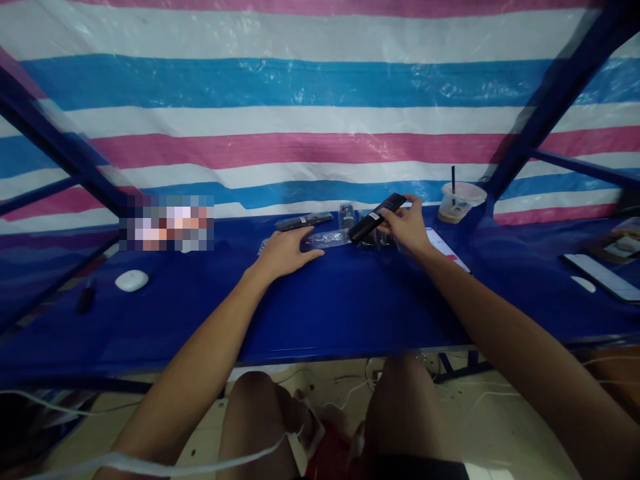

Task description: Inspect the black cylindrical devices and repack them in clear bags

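Above the blue table, my right hand (409, 225) grips a long black object (376, 219) with a small white label, shaped like a remote control. It is tilted, its upper end toward the back right. My left hand (289, 252) is open over the table, thumb apart from the fingers. By its fingertips lies a clear plastic sleeve (330, 239); whether they touch it I cannot tell. Behind it rests a similar black object in clear wrap (305, 221). Another wrapped dark piece (346, 216) sits at the back, and more dark wrapped items are partly hidden beneath my right hand.
A plastic cup with a black straw (460, 202) stands back right. A lit phone (447, 249) lies by my right wrist, another phone (611, 277) farther right. A white rounded object (132, 281) is at left. Blue metal posts (530, 113) frame the table (350, 307) before a striped sheet.
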Tool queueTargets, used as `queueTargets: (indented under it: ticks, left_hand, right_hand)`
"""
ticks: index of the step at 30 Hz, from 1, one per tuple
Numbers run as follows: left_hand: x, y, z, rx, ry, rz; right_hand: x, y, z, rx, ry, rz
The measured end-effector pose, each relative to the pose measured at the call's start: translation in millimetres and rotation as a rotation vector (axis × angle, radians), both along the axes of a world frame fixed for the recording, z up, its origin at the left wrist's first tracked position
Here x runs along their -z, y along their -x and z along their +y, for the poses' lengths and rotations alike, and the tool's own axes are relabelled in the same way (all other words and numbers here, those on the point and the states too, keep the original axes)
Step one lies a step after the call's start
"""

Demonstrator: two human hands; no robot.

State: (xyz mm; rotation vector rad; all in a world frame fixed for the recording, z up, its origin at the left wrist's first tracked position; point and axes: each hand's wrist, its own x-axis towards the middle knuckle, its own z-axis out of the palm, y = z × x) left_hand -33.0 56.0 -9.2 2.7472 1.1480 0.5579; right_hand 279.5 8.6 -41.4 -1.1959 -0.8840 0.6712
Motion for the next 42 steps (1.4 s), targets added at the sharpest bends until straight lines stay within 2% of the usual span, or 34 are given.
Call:
queueTargets:
  ticks: [3,10,14,20,28,31,37,42]
  left_hand:
    - [-0.9,-9,-7,-0.024,0.015,0.023]
    - [-6.8,-11,-15,-0.042,0.028,0.051]
    - [-5.0,-15,-16,-0.028,0.051,0.047]
    - [-1.7,-18,-17,-0.035,0.080,-0.058]
    - [1.3,-22,-17,0.014,0.089,-0.047]
    - [2.4,-22,-17,0.004,0.107,-0.084]
    - [-0.2,-24,-21,-0.012,0.083,-0.091]
    - [-1.6,-28,-25,0.004,0.066,-0.122]
  right_hand:
    - [0.4,7,0,-0.011,-0.003,0.043]
    - [0.7,24,-2,-0.079,0.010,0.094]
    - [0.5,32,-4,-0.130,0.007,0.105]
    - [-2.7,44,-10,-0.179,0.032,0.104]
    - [-12.6,66,-22,-0.293,0.101,0.066]
    - [-12.4,67,-23,-0.291,0.143,-0.007]
    - [-3.1,61,-23,-0.259,0.148,-0.335]
    - [-1.6,70,-26,-0.206,0.146,-0.419]
